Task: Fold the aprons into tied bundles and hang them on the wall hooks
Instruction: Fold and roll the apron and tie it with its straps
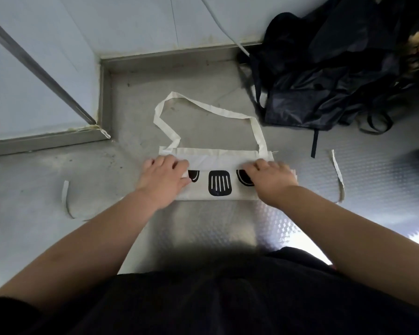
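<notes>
The cream apron [220,163] lies folded into a narrow band on the metal surface [203,226] at the centre of the frame, its neck loop [257,131] spread out above it and a loose tie trailing off each end. The left hand [163,180] and right hand [271,178] sit on the band's two ends - fingers [177,163] curled over the folded upper edge, pinching the cloth. A heap of black aprons [324,76] lies at the upper right, apart from both hands.
</notes>
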A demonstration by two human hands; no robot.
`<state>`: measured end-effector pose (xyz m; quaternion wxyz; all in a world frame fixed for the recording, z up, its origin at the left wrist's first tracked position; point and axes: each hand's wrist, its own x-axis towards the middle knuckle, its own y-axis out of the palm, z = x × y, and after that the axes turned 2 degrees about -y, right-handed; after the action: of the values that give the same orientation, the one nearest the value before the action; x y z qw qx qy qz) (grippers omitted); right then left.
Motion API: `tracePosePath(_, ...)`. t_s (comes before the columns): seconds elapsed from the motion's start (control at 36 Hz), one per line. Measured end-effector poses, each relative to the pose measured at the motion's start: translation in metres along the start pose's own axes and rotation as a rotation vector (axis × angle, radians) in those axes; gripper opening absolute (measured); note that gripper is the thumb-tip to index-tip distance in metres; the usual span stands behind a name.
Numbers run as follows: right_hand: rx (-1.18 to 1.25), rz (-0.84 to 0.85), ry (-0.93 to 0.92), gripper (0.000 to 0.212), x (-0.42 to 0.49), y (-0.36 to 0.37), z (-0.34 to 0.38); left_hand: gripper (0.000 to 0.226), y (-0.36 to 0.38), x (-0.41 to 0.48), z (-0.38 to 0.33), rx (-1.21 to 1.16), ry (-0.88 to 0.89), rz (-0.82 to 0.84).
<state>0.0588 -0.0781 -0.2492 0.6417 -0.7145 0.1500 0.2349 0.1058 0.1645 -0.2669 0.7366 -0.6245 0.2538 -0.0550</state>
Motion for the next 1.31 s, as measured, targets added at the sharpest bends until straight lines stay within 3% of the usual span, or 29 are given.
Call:
tracePosePath(0.08, 0.116, -0.052, -0.061, 0.060, -0.007, 0.015, 0.009, 0.062, 0.012, -0.010, 0.005, -0.082, 0.088, 0.058)
tracePosePath(0.19, 0.122, -0.004, -0.116, 0.107, -0.008, 0.028, 0.002, 0.103, 0.019, -0.014, 0.007, -0.065, 0.136, 0.128)
tracePosePath(0.28, 0.195, -0.052, -0.128, 0.095, -0.005, 0.031, -0.002, 0.109, 0.020, -0.015, 0.006, -0.081, 0.098, 0.155)
tracePosePath(0.39, 0.257, -0.131, -0.186, 0.068, -0.007, 0.021, -0.010, 0.102, 0.011, -0.014, 0.010, -0.169, 0.071, 0.107)
tracePosePath(0.47, 0.299, -0.075, -0.140, 0.049, -0.008, 0.001, -0.019, 0.092, -0.008, -0.007, 0.015, -0.236, 0.095, 0.113)
tracePosePath(0.58, 0.287, 0.076, -0.158, 0.067, -0.007, -0.018, -0.027, 0.054, -0.027, 0.017, 0.025, -0.298, 0.130, 0.317)
tracePosePath(0.67, 0.282, 0.081, -0.089, 0.058, -0.002, -0.023, -0.028, 0.051, -0.033, 0.034, 0.031, -0.391, 0.089, 0.407)
tracePosePath(0.86, 0.273, -0.059, 0.025, 0.051, 0.005, -0.022, -0.025, 0.060, -0.030, 0.047, 0.018, -0.091, -0.080, 0.226)
tracePosePath(1.0, -0.070, -0.113, 0.149, 0.034, 0.016, -0.011, -0.023, 0.057, -0.005, 0.042, 0.003, -0.007, -0.202, -0.045)
tracePosePath(1.08, -0.083, -0.172, 0.091, 0.053, 0.016, -0.009, -0.007, 0.055, 0.016, 0.027, -0.004, -0.124, -0.219, -0.175)
tracePosePath(1.17, 0.007, -0.159, 0.020, 0.059, 0.012, -0.001, 0.006, 0.058, 0.032, 0.012, -0.010, -0.276, -0.327, -0.176)
tracePosePath(1.22, 0.078, -0.115, 0.026, 0.061, 0.012, 0.006, 0.004, 0.065, 0.040, 0.001, -0.014, -0.350, -0.426, -0.178)
tracePosePath(1.31, 0.169, -0.112, 0.035, 0.054, 0.016, 0.009, 0.001, 0.076, 0.038, -0.012, -0.023, -0.533, -0.670, -0.320)
